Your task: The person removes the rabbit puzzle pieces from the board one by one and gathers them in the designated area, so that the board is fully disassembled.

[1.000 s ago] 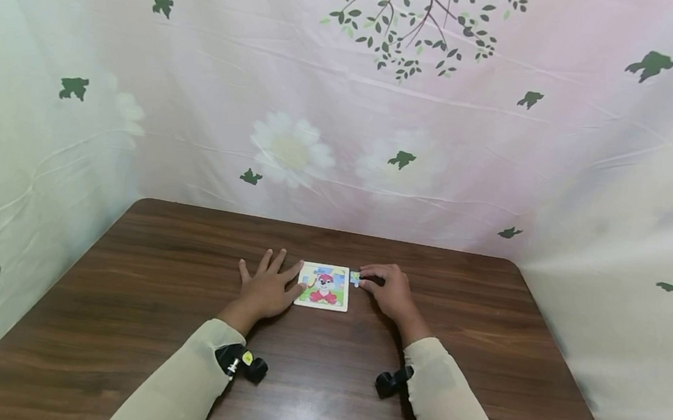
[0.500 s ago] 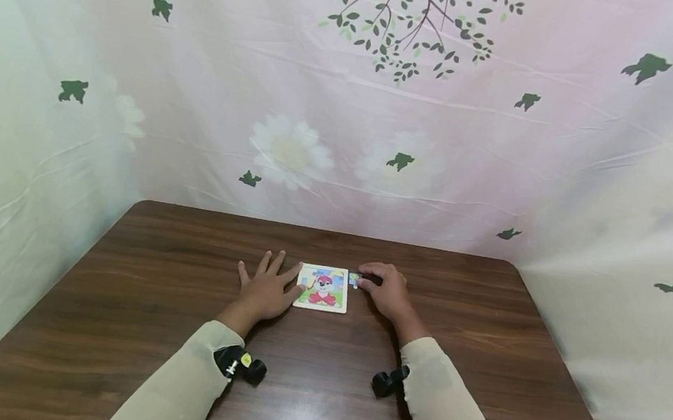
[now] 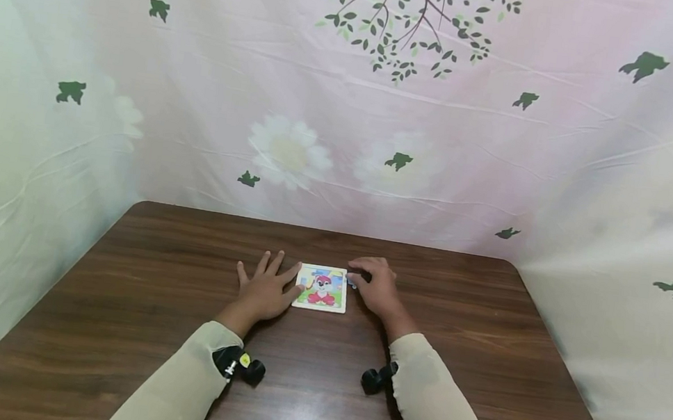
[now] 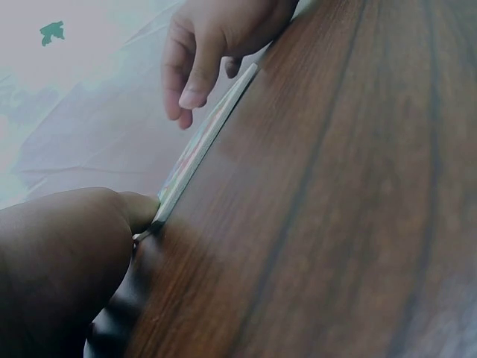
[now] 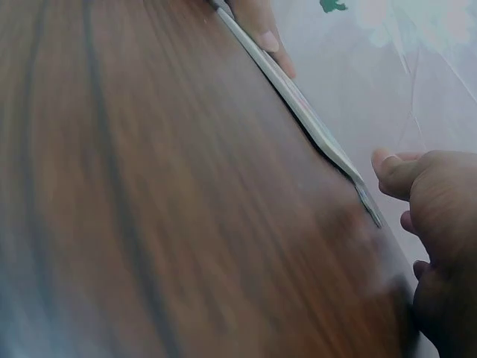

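Observation:
A square jigsaw puzzle (image 3: 322, 288) with a pale frame and a pink-and-white cartoon animal lies flat on the table. My left hand (image 3: 262, 299) is spread out at its left side, fingers straight, with the thumb on the frame's edge. Curved fingers of my right hand (image 3: 378, 289) hang over the puzzle's upper right corner, thumb and index a little apart, with nothing visible between them. A small bluish puzzle piece (image 3: 352, 283) lies against the right edge, mostly covered by that hand. In the right wrist view the thin piece (image 5: 369, 203) lies at the frame's end, below the fingertips.
The dark wooden table (image 3: 170, 330) extends around the puzzle on all sides. Behind it and at both sides hangs a pale cloth (image 3: 348, 113) printed with leaves and flowers. Each sleeve carries a black wrist camera (image 3: 375, 380).
My right hand has shifted left from the loose piece to over the puzzle's right edge, covering more of the piece. My left hand stays in place on the frame.

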Motion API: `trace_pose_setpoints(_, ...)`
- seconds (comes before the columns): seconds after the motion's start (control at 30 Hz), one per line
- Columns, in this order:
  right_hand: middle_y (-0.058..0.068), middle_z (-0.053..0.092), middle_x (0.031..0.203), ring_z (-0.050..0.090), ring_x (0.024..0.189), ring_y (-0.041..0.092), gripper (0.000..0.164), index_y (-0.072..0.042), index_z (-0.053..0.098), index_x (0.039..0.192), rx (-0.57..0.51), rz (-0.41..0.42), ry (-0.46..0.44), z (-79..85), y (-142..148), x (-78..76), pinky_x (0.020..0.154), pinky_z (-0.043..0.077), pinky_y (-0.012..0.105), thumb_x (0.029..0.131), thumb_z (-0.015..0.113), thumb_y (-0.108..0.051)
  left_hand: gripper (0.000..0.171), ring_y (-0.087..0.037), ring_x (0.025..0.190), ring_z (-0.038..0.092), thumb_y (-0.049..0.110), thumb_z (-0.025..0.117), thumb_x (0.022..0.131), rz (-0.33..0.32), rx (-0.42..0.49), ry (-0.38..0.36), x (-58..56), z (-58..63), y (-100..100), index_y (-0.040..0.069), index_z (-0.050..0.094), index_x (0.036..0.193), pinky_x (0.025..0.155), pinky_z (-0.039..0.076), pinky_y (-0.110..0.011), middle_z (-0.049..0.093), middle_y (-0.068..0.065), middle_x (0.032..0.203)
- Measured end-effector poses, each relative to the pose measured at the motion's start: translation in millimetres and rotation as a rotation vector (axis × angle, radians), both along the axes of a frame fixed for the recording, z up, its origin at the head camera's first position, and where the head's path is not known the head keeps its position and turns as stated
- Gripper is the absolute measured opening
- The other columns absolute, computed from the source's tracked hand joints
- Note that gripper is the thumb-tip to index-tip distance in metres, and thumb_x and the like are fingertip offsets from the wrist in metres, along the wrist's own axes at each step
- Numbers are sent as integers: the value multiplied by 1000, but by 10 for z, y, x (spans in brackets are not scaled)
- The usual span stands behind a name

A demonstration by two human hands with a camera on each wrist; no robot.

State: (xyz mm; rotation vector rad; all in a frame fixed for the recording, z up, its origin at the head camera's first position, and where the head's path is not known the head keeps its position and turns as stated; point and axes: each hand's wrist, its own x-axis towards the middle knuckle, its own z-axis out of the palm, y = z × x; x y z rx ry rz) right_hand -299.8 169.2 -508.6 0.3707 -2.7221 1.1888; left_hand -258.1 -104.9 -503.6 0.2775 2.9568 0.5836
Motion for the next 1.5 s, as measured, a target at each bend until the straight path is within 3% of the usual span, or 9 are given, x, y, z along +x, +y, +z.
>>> trace_pose_setpoints(0.43, 10, 76, 138, 57, 133, 31, 28, -9, 80, 128, -9, 86, 50, -9, -334, 4, 110, 29, 60, 102, 79, -19, 67, -43, 173, 1, 62, 45, 113, -5, -11, -6, 4, 21, 2, 35, 34, 173, 125, -9, -86, 11, -12, 186)
trace_pose_setpoints(0.57, 10, 75, 136, 60, 130, 30, 27, -6, 81, 127, -5, 104, 78, -3, -428, -2, 116, 40, 57, 102, 79, -16, 67, -43, 173, 1, 63, 44, 112, -4, -18, -3, 0, 8, 2, 35, 34, 173, 125, -8, -87, 12, -12, 186)
trace_pose_setpoints(0.7, 11, 74, 132, 63, 127, 31, 24, -4, 81, 125, -6, 134, 103, 4, -513, -5, 111, 53, 55, 103, 78, -12, 67, -43, 173, 1, 63, 44, 112, -5, -23, 0, -6, -3, -2, 36, 34, 173, 124, -8, -87, 12, -12, 186)
trace_pose_setpoints(0.93, 10, 73, 130, 62, 127, 31, 23, -3, 81, 123, 5, 161, 118, -17, -582, -5, 111, 52, 56, 100, 80, -10, 68, -42, 173, 1, 65, 43, 112, -11, -37, -9, -17, -8, -2, 37, 33, 173, 124, -8, -87, 11, -11, 186)
trace_pose_setpoints(1.27, 9, 68, 136, 58, 132, 30, 23, -8, 80, 125, 62, 190, -17, -4, -591, 30, 112, 54, 55, 105, 76, -17, 67, -43, 173, 1, 65, 43, 112, -18, -27, -10, -1, 27, -5, 37, 33, 173, 124, -8, -87, 11, -12, 186)
trace_pose_setpoints(1.5, 12, 64, 140, 55, 134, 34, 23, -9, 80, 128, 116, 235, -17, 13, -604, 34, 110, 53, 56, 107, 71, -15, 68, -43, 173, 0, 65, 43, 112, -10, -23, -12, 0, 21, -12, 37, 33, 173, 124, -9, -87, 11, -12, 186)
